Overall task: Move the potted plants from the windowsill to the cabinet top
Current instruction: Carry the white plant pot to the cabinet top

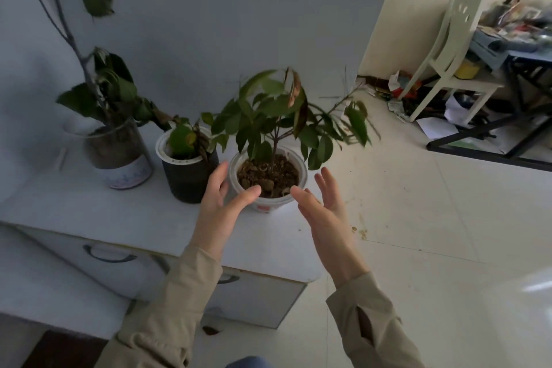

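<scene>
The person wears a long-sleeved top of light beige, khaki-toned fabric, both sleeves reaching to the wrists and creased along the forearms. The right sleeve (pixel 370 323) has a cuff with a narrow vertical slit that gapes a little and looks dark inside, while the left sleeve (pixel 179 302) ends in a plain cuff. The left hand (pixel 219 206) and right hand (pixel 325 212) are bare, without gloves, rings or a watch visible.

Pale chair (pixel 448 48) beside a cluttered, perhaps paper-strewn desk (pixel 525 54).

Pale grey wall (pixel 209 9), white tiled floor (pixel 418 203), white chair (pixel 448 48), cluttered table (pixel 513 51)
</scene>
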